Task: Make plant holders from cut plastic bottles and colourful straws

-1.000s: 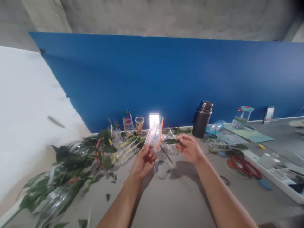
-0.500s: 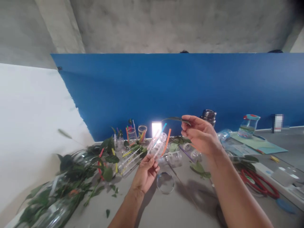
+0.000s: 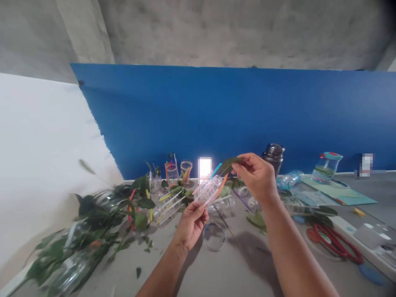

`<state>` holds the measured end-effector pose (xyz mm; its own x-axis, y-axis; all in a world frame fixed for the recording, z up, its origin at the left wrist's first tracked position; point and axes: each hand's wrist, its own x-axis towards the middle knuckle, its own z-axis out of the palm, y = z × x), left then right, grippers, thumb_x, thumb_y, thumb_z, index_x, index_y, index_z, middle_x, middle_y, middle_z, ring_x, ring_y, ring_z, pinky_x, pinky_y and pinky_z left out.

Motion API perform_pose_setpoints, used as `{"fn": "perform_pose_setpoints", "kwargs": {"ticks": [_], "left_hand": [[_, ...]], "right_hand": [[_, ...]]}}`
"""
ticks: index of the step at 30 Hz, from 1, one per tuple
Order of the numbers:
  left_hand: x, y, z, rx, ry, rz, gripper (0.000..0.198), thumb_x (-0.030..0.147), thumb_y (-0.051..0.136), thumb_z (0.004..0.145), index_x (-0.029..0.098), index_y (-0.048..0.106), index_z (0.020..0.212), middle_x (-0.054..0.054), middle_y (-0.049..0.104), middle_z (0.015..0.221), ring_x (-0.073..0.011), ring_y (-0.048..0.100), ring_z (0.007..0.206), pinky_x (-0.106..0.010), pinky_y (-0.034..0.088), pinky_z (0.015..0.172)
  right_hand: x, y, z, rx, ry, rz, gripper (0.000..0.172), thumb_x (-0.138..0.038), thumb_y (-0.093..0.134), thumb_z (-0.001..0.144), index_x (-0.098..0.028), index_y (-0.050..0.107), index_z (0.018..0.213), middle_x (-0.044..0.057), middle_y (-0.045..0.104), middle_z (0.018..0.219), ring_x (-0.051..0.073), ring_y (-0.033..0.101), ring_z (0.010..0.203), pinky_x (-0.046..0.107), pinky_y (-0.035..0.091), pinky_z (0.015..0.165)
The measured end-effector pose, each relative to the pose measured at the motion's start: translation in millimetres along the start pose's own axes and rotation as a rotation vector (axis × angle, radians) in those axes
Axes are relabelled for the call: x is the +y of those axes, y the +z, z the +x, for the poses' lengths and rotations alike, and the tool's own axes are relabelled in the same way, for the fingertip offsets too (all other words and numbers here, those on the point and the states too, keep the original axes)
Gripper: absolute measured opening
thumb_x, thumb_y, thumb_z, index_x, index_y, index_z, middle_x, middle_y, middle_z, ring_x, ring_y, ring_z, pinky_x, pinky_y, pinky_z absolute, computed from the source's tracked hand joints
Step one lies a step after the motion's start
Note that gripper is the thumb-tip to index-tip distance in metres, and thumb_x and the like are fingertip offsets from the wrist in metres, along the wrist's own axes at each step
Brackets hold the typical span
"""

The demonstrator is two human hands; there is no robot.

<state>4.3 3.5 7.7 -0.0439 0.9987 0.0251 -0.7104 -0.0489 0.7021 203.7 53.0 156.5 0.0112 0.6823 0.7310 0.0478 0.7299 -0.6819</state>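
Head view: left hand [image 3: 191,226] grips clear plastic bottle [image 3: 208,190], right hand [image 3: 255,177] pinches waxy green leaf [image 3: 228,165]

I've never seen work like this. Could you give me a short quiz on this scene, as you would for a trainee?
1. What does the left hand hold?
2. True or false: the right hand holds a leaf.
3. Which stands further right on the table: the flask or the jar?

Key:
1. A clear plastic piece with coloured strips
2. True
3. The jar
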Motion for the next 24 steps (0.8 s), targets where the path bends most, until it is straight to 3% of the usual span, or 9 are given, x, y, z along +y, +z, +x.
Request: {"fn": "perform_pose_setpoints", "kwargs": {"ticks": [7, 14, 24], "left_hand": [[-8, -1.6, 2, 0.022, -0.035, -0.093, 0.03, 0.018, 0.099, 0.064, 0.014, 0.072, 0.078, -0.004, 0.071, 0.082, -0.0078, 0.06, 0.066, -0.02, 0.05, 0.063], [-13, 1.2, -1, 0.03, -0.092, -0.12, 0.037, 0.021, 0.103, 0.056, 0.014, 0.072, 0.076, -0.002, 0.07, 0.077, -0.0086, 0.061, 0.064, -0.02, 0.05, 0.061], [-14, 0.7, -1, 0.007, -0.085, -0.122, 0.035, 0.021, 0.102, 0.059, 0.013, 0.074, 0.078, -0.003, 0.069, 0.076, -0.0084, 0.062, 0.064, -0.02, 0.051, 0.061]], "right_hand": [[4, 6, -2, 0.049, -0.068, -0.066, 0.011, -0.032, 0.073, 0.088, -0.021, 0.074, 0.09, 0.002, 0.073, 0.075, 0.015, 0.069, 0.064, 0.026, 0.057, 0.058], [9, 10, -6, 0.047, -0.082, -0.143, 0.01, -0.031, 0.073, 0.089, -0.021, 0.074, 0.091, 0.002, 0.075, 0.08, 0.016, 0.068, 0.065, 0.027, 0.053, 0.057], [10, 8, -7, 0.046, -0.102, -0.186, 0.012, -0.032, 0.072, 0.09, -0.02, 0.074, 0.091, 0.003, 0.075, 0.078, 0.017, 0.068, 0.064, 0.028, 0.053, 0.059]]}}
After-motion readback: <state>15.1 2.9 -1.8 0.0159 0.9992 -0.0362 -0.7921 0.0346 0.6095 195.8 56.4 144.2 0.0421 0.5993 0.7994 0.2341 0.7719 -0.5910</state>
